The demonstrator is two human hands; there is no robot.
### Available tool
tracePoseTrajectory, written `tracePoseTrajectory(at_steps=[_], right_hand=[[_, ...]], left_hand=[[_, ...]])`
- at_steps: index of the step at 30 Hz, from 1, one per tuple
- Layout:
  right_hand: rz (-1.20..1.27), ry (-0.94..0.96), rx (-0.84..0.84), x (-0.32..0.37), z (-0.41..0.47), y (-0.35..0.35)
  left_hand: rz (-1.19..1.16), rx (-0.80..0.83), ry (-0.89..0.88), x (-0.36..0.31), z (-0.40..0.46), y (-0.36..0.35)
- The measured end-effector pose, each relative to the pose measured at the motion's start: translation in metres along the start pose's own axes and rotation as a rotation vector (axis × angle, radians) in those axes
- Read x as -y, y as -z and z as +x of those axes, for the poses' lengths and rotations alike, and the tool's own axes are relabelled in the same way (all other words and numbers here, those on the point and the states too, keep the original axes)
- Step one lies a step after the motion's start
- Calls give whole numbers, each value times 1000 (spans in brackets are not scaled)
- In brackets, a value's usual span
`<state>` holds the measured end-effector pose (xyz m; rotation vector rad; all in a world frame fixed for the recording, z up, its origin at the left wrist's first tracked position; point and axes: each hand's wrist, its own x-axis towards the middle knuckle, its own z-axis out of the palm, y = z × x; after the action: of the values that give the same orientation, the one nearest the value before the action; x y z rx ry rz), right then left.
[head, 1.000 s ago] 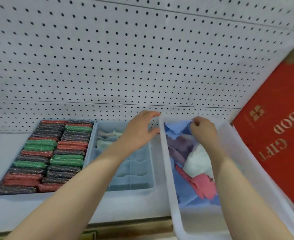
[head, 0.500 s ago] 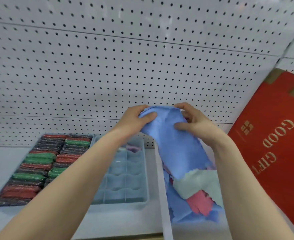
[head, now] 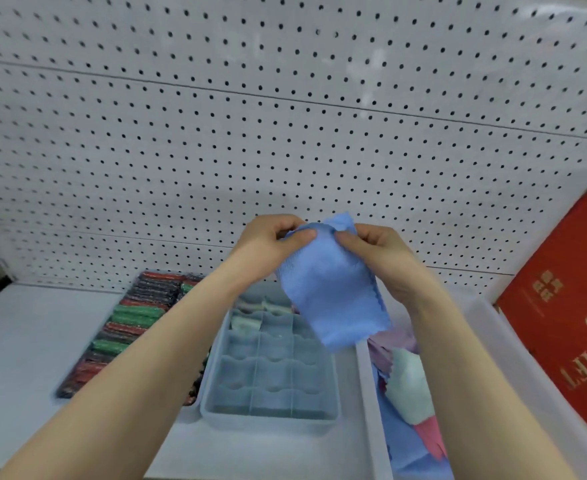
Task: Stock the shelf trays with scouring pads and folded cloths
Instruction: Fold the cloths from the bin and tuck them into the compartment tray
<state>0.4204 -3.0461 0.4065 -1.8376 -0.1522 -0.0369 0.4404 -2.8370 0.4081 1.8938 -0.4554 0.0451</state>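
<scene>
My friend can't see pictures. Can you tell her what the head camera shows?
Two hands, left hand and right hand, hold up a blue cloth by its top edge above a divided tray. Scouring pads fill a tray left; a clear bin of cloths sits right.

White pegboard [head: 285,140] fills the back wall, dark holes in a regular grid, one horizontal panel seam across the upper part. Red box [head: 562,327] leans at far right against the pegboard (gold lettering reads "GOOD GIFT", turned sideways, plus a small gold emblem). Pale grey shelf surface [head: 25,341] below, bare patch at left.
</scene>
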Motion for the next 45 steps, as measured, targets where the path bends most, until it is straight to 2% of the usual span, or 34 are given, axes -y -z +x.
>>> tracePoseTrajectory(at_steps=[6,12,16,21,24,28,31,33,38,41,45], right_hand=[[52,139,-109,15,14,-16],[99,131,-86,21,20,-25],[143,101,-152,26,23,-33],[154,116,-156,29,23,-33],[49,119,-85,31,21,-34],[-47,164,-126,30,22,-32],[77,170,28,35,18,-24],[109,142,62,38,21,-23],[-290,39,-271,33,35,-42],[-193,107,-339,37,33,-59],[12,163,-228,47,28,-78]], left_hand=[[65,-81,-41,2,3,21],[-32,-155,-50,12,0,43],[-87,-205,-90,14,0,49],[-181,-231,88,21,0,52],[-278,-286,79,23,-1,53],[-461,-241,43,20,-5,58],[-564,-117,49,19,-6,65],[-477,-100,92,21,-4,68],[-108,-271,204,29,4,55],[34,-349,96,24,4,41],[45,-326,-61,9,1,31]])
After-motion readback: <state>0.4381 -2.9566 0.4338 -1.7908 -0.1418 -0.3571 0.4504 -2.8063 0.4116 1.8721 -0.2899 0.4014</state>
